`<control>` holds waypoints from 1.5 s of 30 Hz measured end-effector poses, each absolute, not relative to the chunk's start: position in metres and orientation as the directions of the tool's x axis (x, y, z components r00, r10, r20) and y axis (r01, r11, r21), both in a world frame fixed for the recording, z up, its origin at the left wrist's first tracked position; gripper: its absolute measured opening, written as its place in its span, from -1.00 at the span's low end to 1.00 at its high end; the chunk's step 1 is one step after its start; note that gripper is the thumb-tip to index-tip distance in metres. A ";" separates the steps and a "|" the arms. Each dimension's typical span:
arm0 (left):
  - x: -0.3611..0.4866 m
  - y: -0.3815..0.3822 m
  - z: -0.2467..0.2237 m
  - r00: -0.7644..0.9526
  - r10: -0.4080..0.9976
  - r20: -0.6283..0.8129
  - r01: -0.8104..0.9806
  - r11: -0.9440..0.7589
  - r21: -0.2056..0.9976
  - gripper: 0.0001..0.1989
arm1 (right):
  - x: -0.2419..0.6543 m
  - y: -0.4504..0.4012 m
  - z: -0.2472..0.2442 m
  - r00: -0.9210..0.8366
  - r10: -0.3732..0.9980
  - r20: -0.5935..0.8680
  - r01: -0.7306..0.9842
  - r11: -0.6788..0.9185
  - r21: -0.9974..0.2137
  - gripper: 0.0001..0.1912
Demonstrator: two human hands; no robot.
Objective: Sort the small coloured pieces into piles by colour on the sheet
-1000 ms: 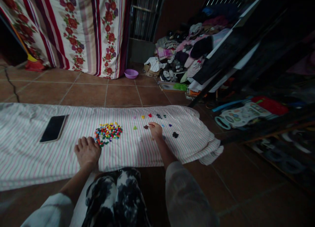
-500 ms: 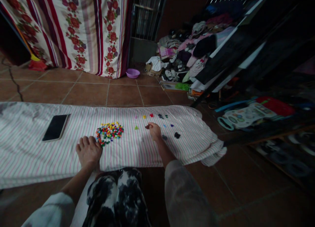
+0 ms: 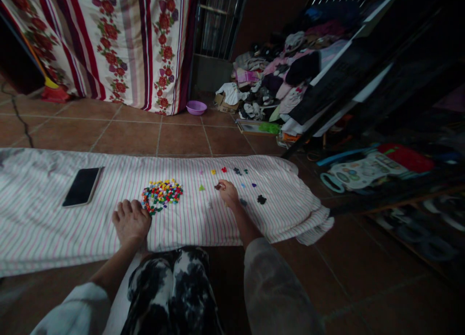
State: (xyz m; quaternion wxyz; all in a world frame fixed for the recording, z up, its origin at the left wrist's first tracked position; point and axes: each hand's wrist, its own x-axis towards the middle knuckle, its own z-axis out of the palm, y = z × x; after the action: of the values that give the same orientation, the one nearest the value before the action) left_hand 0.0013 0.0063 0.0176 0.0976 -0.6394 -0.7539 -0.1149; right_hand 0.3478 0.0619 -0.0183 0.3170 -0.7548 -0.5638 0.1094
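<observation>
My left hand (image 3: pixel 131 221) rests palm down on the striped cloth, fingers spread a little. It lies beside the near left edge of a heap of small multicoloured pieces (image 3: pixel 163 194). Farther right, the fingertips of my right hand (image 3: pixel 228 194) are pinched together at a little cluster of small brown pieces (image 3: pixel 218 186). Around that hand lie small groups sorted by colour: light green pieces (image 3: pixel 201 188), yellow pieces (image 3: pixel 213 172), red pieces (image 3: pixel 224 169), dark grey pieces (image 3: pixel 237 171) and black pieces (image 3: pixel 261 199). The exact kind of these pieces is too small to tell.
A phone (image 3: pixel 83 186) lies on the left of the striped cloth (image 3: pixel 72 243), which covers a long low surface. Beyond it, a purple basin (image 3: pixel 196 107) stands on the tiled floor by a flowered curtain (image 3: pixel 123 49). A clothes pile (image 3: pixel 276 78) fills the back right.
Almost nothing differs. My right hand stays at the brown pieces with a very slight shift of its fingers, and my left hand keeps its place by the heap.
</observation>
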 end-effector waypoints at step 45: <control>0.001 0.008 0.015 -0.178 0.942 0.284 0.984 0.165 0.070 -0.64 | 0.344 0.064 -0.027 0.136 0.915 0.379 0.896 0.050 -0.441 -0.77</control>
State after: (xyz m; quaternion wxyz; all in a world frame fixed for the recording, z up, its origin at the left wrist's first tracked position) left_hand 0.0015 0.0084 0.0151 0.0871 -0.6350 -0.7583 -0.1193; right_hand 0.3440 0.0642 -0.0273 0.3052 -0.6891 -0.6571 0.0158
